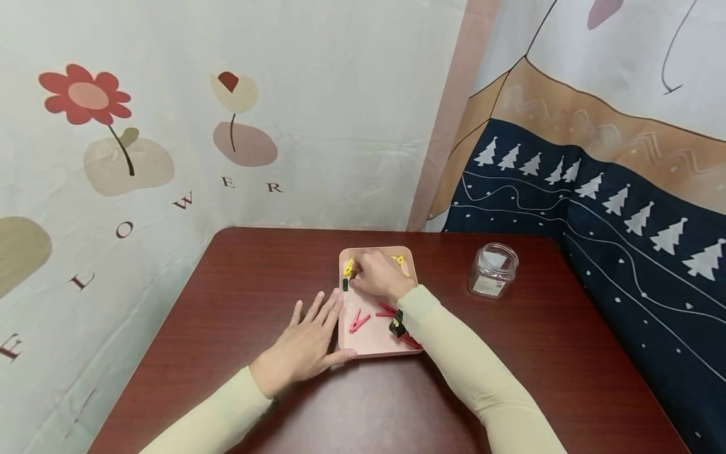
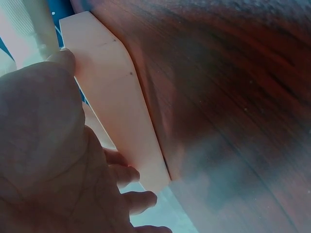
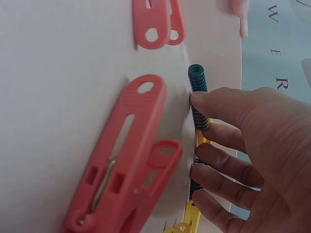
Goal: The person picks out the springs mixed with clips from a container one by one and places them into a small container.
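Note:
My right hand (image 1: pixel 379 275) is inside the shallow pink tray (image 1: pixel 374 352), at its far left part. In the right wrist view its thumb and index finger pinch a dark green spring (image 3: pixel 197 77) that lies along the tray wall. The other fingers curl close over a second dark spring (image 3: pixel 195 187) and yellow clips (image 3: pixel 192 216), partly hidden. My left hand (image 1: pixel 303 343) rests at the tray's left side with fingers spread and straight, the thumb at the near left corner. In the left wrist view, fingertips (image 2: pixel 127 174) touch the tray wall.
A pink clothespin (image 1: pixel 358 321) and red clothespins (image 1: pixel 387 310) lie in the tray's near half, partly under the right wrist. Yellow clips (image 1: pixel 399 259) sit at its far end. A clear jar (image 1: pixel 492 271) stands on the dark red table (image 1: pixel 255 271) to the right.

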A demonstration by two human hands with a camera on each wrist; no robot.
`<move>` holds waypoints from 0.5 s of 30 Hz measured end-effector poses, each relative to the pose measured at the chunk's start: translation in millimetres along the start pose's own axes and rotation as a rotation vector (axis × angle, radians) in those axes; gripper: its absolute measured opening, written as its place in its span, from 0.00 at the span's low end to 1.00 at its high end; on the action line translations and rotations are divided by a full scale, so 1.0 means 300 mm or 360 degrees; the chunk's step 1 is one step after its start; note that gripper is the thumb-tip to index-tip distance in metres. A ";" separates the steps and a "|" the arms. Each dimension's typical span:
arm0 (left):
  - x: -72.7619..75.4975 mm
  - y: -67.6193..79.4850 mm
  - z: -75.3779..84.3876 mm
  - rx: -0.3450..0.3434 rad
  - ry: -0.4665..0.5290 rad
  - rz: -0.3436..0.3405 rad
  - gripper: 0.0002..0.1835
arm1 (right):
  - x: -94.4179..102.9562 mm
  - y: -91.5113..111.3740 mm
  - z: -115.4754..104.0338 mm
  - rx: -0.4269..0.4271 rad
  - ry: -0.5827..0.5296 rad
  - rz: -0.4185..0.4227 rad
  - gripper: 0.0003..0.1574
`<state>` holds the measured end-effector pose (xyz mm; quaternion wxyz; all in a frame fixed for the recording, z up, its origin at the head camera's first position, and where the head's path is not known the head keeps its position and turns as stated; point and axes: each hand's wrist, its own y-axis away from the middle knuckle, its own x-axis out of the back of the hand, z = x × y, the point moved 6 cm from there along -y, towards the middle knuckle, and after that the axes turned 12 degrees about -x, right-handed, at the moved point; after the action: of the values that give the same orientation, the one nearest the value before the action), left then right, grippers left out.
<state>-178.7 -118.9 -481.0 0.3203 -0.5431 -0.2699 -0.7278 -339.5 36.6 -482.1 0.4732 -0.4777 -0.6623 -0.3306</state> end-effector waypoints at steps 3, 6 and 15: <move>0.001 0.001 -0.002 0.0001 0.0003 -0.0001 0.62 | -0.001 0.001 0.000 0.0002 -0.0003 0.0011 0.13; 0.000 0.002 -0.003 0.0005 0.0005 -0.0005 0.62 | -0.002 0.004 0.000 0.0004 -0.0016 0.0017 0.12; -0.002 0.000 -0.006 0.0005 -0.0001 -0.0007 0.63 | 0.005 0.012 0.000 0.0006 -0.0005 0.0044 0.10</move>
<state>-179.7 -120.2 -482.1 0.3196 -0.5421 -0.2722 -0.7279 -336.3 38.1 -480.8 0.4777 -0.4863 -0.6570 -0.3220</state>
